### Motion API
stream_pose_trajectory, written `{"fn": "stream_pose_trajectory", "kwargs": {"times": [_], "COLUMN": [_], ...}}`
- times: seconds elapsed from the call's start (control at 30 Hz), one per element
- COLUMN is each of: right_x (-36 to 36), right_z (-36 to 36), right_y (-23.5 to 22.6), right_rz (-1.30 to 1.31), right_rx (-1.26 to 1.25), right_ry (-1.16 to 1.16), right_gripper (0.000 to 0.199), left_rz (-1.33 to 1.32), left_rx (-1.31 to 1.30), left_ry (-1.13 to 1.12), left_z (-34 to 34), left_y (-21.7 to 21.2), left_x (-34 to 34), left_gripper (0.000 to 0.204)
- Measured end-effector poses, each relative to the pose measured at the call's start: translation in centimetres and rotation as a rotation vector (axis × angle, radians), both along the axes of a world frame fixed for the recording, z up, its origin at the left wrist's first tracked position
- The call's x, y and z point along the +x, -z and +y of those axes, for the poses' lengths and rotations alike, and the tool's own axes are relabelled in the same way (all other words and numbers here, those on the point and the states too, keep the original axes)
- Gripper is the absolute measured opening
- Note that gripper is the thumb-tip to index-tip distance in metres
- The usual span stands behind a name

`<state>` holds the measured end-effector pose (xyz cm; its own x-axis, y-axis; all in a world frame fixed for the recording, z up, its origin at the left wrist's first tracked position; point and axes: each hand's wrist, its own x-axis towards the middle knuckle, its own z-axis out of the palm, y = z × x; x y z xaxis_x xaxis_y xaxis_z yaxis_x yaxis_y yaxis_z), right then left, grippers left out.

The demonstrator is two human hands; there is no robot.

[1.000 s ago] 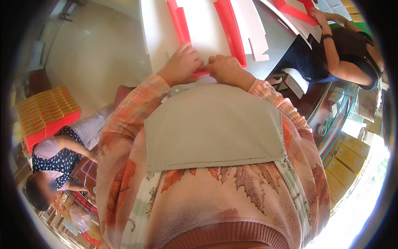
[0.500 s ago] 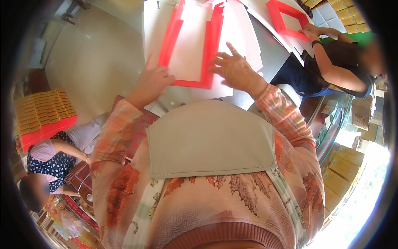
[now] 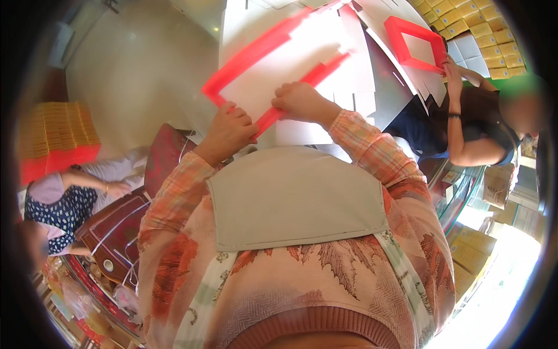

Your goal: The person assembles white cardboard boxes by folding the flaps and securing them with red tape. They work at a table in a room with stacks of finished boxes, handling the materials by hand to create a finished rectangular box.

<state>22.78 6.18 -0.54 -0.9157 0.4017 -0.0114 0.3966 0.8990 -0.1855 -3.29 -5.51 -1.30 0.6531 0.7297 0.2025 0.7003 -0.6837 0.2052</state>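
A flat white cardboard sheet with red edges lies tilted on the white table in front of me. My left hand grips its near red corner. My right hand is closed on the red strip along its near edge, a little to the right. Both forearms wear orange plaid sleeves, and a grey bib covers my chest.
To the right a person in a dark top holds another red-edged sheet. More white sheets lie stacked between us. Yellow boxes fill the far right. At left sits a person in a dotted top beside a yellow-and-red stack.
The red-edged sheet has turned and moved nearer to me. Both hands went from lying flat on it to closing on its near red edge.
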Motion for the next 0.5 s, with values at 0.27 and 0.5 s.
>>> {"fn": "stream_pose_trajectory", "kwargs": {"times": [0.27, 0.5], "right_x": [6.7, 4.9], "right_z": [6.1, 5.4], "right_y": [-2.7, -4.6], "right_rz": [-0.26, -0.48], "right_rx": [0.01, -0.218], "right_ry": [0.276, 0.178], "right_gripper": [0.07, 0.055], "left_rz": [-0.179, -0.15], "left_rx": [0.065, -0.112], "left_ry": [0.125, 0.018], "left_z": [0.5, 2.3], "left_y": [-0.4, -0.5], "left_x": [0.6, -0.1], "left_gripper": [0.034, 0.042]}}
